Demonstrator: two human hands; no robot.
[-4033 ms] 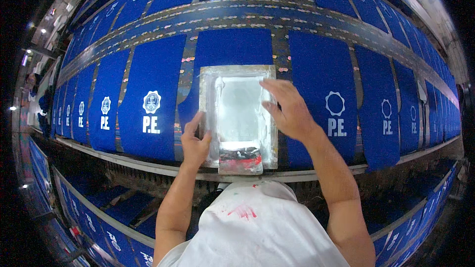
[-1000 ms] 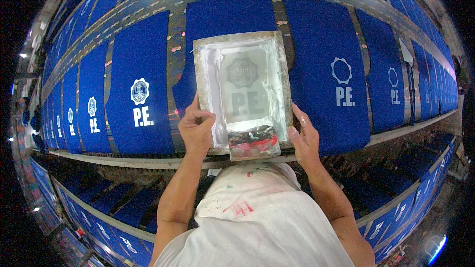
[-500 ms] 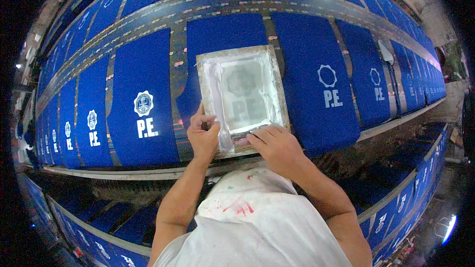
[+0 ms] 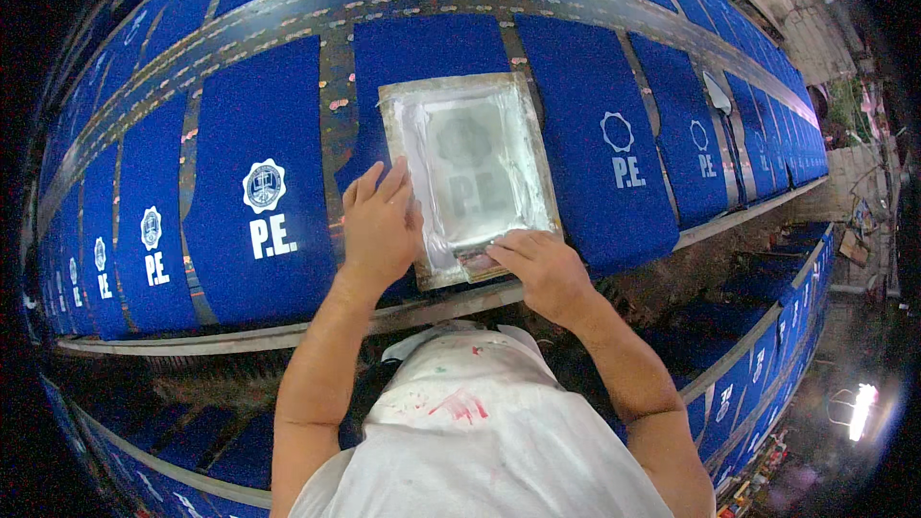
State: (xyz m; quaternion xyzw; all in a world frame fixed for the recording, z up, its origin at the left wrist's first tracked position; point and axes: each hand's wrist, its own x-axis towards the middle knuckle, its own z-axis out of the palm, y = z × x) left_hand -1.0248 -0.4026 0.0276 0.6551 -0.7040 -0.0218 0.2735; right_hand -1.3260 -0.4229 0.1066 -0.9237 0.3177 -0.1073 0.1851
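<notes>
A silk-screen printing frame [image 4: 530, 139] lies on a blue cloth panel [image 4: 432, 46] in front of me, with pale ink smeared around its mesh window and an emblem with letters faintly showing in the mesh. My left hand [image 4: 379, 230] rests along the frame's left side, fingers stretched out and holding nothing. At the near end of the frame, my right hand [image 4: 547, 273] is closed on a squeegee [image 4: 472, 262], which my fingers partly hide.
Blue panels line the long table; the left one [image 4: 259, 86] bears a full white print, the right one [image 4: 595, 86] only an outline and letters. A whitish trowel-shaped tool [image 4: 716, 93] lies among the right panels. Behind the near table edge [image 4: 240, 337], another table holds more panels.
My left hand has gone from pinching the frame's near left side to lying open higher along it. My right hand stays at the near end with the squeegee. The view has shifted slightly.
</notes>
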